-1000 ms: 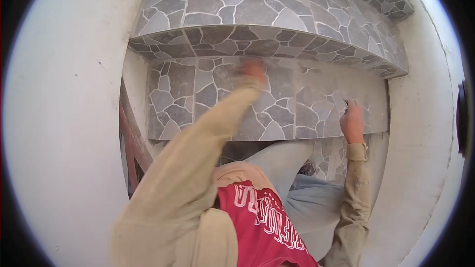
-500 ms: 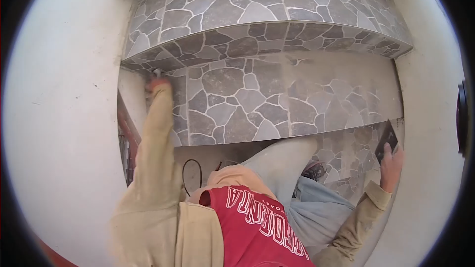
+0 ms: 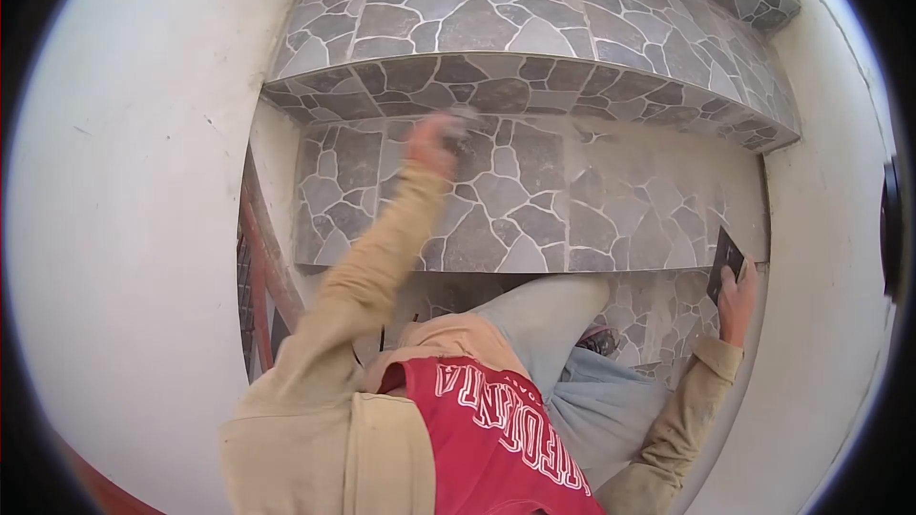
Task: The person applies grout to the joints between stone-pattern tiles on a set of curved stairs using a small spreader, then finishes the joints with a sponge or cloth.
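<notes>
Over the stone-patterned step tread (image 3: 506,200), my left hand (image 3: 434,145) is reaching out near the riser, smeared by motion. Its fingers look curled round something greyish and whitish that I cannot make out. Down at the right, my right hand (image 3: 737,303) grips a black flat scraper (image 3: 725,262) by its edge, thumb across its face. The scraper is held tilted by the front right end of the tread, close to the right wall. A pale film covers the right part of the tread and dulls its joint lines; to the left, the pale joints stand out sharply.
White walls (image 3: 143,181) enclose the stairs on both sides. A higher step (image 3: 477,19) rises behind the tread. A reddish-brown metal frame (image 3: 262,257) stands at the left opening. My bent leg (image 3: 544,315) is close against the tread's front edge.
My left hand has swept from the tread's far left end rightward to its middle. My right hand still holds the scraper at the right. The camera view has shifted slightly.
</notes>
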The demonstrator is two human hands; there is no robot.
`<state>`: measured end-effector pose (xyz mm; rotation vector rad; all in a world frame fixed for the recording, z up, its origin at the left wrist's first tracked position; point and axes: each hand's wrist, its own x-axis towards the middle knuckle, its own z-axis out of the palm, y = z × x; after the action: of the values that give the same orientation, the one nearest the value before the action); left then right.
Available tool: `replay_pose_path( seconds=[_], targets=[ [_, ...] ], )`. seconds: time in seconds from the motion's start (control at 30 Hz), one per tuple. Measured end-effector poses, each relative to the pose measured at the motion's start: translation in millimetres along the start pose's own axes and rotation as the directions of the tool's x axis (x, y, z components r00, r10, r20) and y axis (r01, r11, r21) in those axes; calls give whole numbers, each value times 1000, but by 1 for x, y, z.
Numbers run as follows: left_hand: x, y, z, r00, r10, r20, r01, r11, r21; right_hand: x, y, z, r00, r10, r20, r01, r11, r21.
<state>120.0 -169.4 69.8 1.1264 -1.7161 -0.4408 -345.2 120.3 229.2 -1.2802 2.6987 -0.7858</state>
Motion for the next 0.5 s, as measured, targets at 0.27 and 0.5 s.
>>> replay_pose_path(
  seconds=[0.27,0.5],
  targets=[
    [13,-249,-185,914,-405,-32,341,721,604,-41,-172,149,687,-690,229,699,713,55],
    [-5,-210,-157,973,-183,-144,218,499,839,-94,-336,350,368,-859,357,891,435,128]
  ],
)
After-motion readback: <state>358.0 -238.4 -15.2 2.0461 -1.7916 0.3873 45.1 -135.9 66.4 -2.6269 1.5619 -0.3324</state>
